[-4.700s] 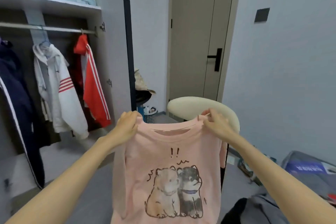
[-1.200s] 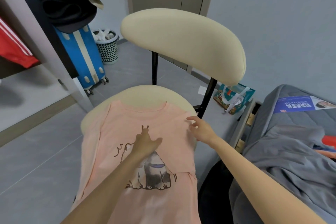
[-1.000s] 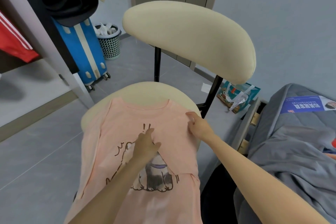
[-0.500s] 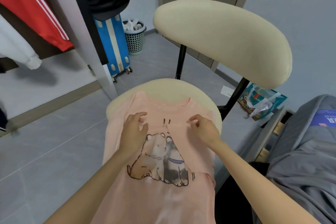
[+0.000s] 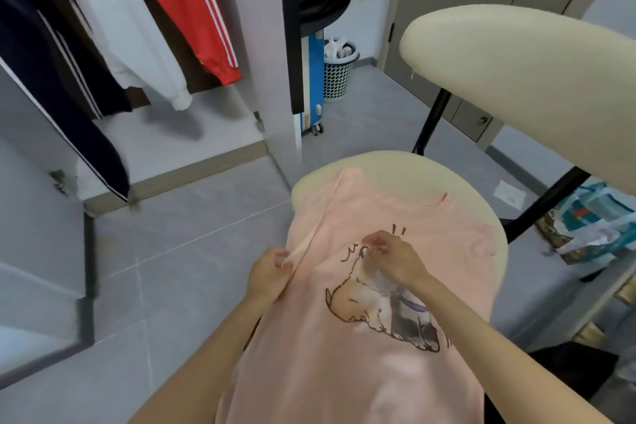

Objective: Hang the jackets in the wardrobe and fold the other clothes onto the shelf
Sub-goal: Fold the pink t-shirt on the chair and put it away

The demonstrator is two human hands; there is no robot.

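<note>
A pink T-shirt (image 5: 347, 365) with a two-dog print lies face up on the cream chair seat (image 5: 395, 169), its lower part hanging off the front. My left hand (image 5: 270, 274) pinches the shirt's left sleeve edge at the seat's left side. My right hand (image 5: 395, 260) pinches the cloth in the middle of the chest, just above the print. In the open wardrobe at upper left hang a red jacket (image 5: 192, 7), a white jacket (image 5: 127, 31) and a dark navy jacket (image 5: 44, 72).
The chair's cream backrest (image 5: 523, 79) stands at upper right on black struts. A blue suitcase (image 5: 313, 79) and a mesh bin (image 5: 339, 70) sit by the wardrobe side panel (image 5: 261, 45). A bag (image 5: 592, 227) lies on the grey tile floor at right.
My left hand slid from the chest to the left sleeve edge and took hold of it. My right hand moved to the centre of the chest. The view turned left toward the wardrobe.
</note>
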